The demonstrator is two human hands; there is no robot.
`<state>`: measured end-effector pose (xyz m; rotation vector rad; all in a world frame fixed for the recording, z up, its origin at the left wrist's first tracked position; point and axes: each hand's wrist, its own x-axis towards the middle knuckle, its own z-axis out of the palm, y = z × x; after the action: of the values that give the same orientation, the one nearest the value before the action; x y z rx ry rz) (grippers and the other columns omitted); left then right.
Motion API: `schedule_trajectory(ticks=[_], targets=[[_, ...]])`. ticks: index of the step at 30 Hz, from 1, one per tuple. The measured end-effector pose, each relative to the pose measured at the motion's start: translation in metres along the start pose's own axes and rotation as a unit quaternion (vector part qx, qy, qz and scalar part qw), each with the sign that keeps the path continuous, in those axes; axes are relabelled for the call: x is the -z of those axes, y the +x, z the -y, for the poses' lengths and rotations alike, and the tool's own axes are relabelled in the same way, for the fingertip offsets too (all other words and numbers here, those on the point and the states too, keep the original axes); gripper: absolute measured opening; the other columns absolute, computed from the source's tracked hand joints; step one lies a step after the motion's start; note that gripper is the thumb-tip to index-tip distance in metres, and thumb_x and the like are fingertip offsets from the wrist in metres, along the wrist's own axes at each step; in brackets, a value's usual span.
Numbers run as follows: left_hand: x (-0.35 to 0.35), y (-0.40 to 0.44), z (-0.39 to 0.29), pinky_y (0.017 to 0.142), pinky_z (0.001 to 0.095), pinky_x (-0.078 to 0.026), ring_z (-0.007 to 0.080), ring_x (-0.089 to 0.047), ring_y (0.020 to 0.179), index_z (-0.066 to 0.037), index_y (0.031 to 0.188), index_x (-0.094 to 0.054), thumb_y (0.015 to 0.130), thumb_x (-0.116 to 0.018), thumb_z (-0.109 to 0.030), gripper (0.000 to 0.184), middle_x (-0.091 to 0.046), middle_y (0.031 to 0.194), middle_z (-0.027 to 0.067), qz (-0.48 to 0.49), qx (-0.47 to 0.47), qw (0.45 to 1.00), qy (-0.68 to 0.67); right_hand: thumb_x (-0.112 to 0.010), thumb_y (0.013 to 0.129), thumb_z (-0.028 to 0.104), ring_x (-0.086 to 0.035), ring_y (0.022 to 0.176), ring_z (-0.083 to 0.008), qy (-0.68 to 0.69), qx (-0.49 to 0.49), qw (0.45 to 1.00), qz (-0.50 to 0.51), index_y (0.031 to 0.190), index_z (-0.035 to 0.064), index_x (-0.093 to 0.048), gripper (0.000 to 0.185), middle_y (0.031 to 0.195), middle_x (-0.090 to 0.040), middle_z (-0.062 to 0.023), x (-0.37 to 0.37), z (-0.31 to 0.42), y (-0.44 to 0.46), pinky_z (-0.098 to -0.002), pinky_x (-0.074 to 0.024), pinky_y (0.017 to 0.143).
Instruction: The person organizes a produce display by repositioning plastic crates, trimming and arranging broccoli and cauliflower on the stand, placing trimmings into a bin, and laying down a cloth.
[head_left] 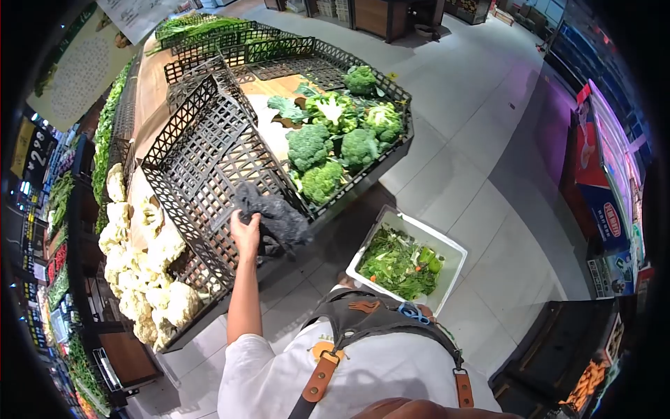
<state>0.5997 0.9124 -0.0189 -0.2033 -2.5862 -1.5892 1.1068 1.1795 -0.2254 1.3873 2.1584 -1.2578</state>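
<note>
My left hand (246,236) is closed around a dark grey cloth (279,218), which hangs bunched over the near edge of a black plastic crate (216,143). The crate's lattice bottom shows bare and it sits tilted on the display stand. To the right of the cloth, several broccoli heads (308,146) lie in a black-edged section. Cauliflower heads (160,251) are heaped to the left of the crate. My right hand is out of view; a blurred brown shape at the bottom edge cannot be made out.
A white foam box (450,276) of leafy trimmings stands on the floor before me. Blue-handled scissors (413,312) sit at my apron (356,318). Farther back are more black crates (279,52) and green vegetables (192,28). A lit cooler (614,133) stands right.
</note>
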Motion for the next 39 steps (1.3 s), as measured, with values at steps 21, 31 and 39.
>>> schedule_trajectory(ticks=[21, 31, 39], targets=[[0.052, 0.025, 0.018, 0.102, 0.0384, -0.032, 0.0296, -0.045, 0.120, 0.000, 0.110, -0.057, 0.084, -0.059, -0.006, 0.027, -0.049, 0.126, 0.0162, -0.084, -0.056, 0.995, 0.006, -0.054, 0.081, 0.029, -0.061, 0.090, -0.0347, -0.159, 0.142, 0.977, 0.010, 0.093, 0.0070, -0.067, 0.028, 0.094, -0.065, -0.0179, 0.046, 0.244, 0.117, -0.0402, -0.0478, 0.081], [0.018, 0.023, -0.021, 0.103, 0.0412, -0.031, 0.0309, -0.043, 0.121, 0.001, 0.110, -0.058, 0.084, -0.058, -0.007, 0.027, -0.047, 0.129, 0.0163, -0.111, -0.061, 0.992, -0.026, -0.053, 0.087, 0.016, -0.058, 0.049, -0.0142, 0.094, 0.044, 0.990, -0.094, 0.101, 0.0039, -0.062, 0.021, 0.077, -0.066, -0.0067, 0.119, 0.275, 0.193, -0.0302, -0.0454, 0.041], [-0.071, 0.061, -0.088, 0.106, 0.0468, -0.024, 0.0349, -0.034, 0.128, -0.002, 0.133, -0.039, 0.084, -0.062, -0.018, 0.056, -0.038, 0.138, 0.0180, -0.067, -0.098, 0.989, 0.082, -0.051, 0.093, 0.025, -0.056, 0.052, -0.0109, 0.422, -0.004, 0.883, -0.207, 0.108, 0.0067, -0.058, 0.025, 0.085, -0.062, -0.0031, 0.203, 0.319, 0.304, -0.0262, -0.0436, 0.038]])
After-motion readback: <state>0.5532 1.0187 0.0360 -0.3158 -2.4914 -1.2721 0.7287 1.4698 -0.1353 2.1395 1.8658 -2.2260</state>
